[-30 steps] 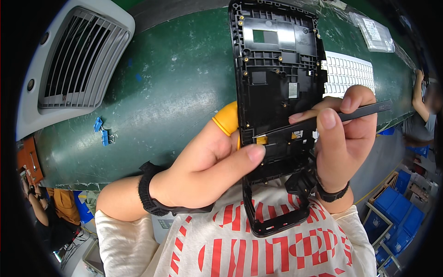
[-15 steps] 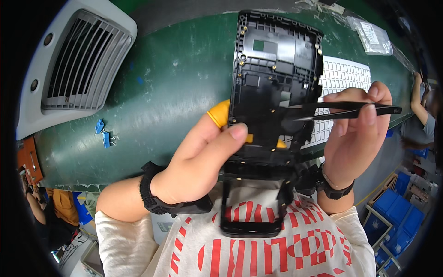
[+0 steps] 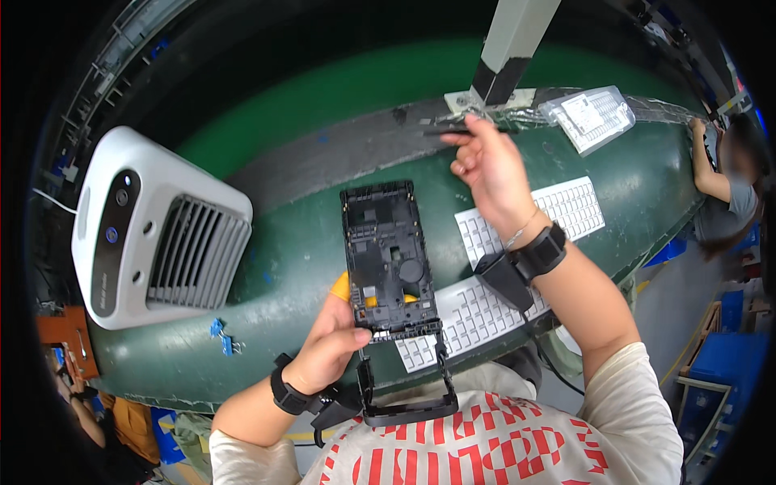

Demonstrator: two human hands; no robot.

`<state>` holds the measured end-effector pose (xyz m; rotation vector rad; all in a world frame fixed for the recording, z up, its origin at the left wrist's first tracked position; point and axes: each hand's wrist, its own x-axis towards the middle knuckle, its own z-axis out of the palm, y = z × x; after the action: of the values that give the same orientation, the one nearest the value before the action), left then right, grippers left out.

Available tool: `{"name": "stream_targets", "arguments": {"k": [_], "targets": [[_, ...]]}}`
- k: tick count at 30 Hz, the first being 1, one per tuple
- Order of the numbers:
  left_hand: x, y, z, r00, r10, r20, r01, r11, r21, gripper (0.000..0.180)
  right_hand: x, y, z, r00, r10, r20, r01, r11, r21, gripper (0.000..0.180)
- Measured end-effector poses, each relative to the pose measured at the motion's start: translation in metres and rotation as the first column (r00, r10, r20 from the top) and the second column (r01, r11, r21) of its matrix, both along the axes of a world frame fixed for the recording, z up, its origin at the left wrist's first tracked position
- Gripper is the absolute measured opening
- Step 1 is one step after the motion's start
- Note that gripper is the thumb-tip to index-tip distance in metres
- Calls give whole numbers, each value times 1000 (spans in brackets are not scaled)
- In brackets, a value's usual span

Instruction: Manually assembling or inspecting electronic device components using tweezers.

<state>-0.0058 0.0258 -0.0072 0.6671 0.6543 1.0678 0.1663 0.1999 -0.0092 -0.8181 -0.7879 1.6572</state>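
Observation:
My left hand (image 3: 331, 343) grips the lower left edge of a black plastic device frame (image 3: 386, 257), holding it flat above the green table (image 3: 323, 234). A yellow finger cot shows on one finger behind the frame. My right hand (image 3: 487, 166) reaches far forward over the table, its fingers closed on thin black tweezers (image 3: 446, 128) near a grey post (image 3: 508, 48). Both wrists wear black straps.
A white fan unit (image 3: 158, 230) with a grille sits at the left. White trays of small keys (image 3: 501, 267) lie under my right forearm. A bagged tray (image 3: 592, 117) lies at the far right. Blue clips (image 3: 220, 333) rest near the front edge. Another person (image 3: 723, 182) works at the right.
My right hand has left the frame and moved forward to the far side of the table with the tweezers. The frame has dropped lower and away from the camera.

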Motion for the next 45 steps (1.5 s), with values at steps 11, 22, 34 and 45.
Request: {"name": "stream_targets", "arguments": {"k": [11,22,34,45], "targets": [[8,43,34,898,107,-426,-156,984,-83,59,9,3,-8,974,-142,-176,154,987,55,14],[-38,199,34,292,795,-532,-707,554,440,38,9,9,-9,954,-222,-203,224,974,-17,19],[45,131,4,981,178,79,-170,980,-100,33,7,0,-7,956,67,-287,-95,992,-85,16],[38,137,-3,988,127,85,-117,987,-106,33,8,8,-8,943,218,-252,-254,959,-123,11]]}}
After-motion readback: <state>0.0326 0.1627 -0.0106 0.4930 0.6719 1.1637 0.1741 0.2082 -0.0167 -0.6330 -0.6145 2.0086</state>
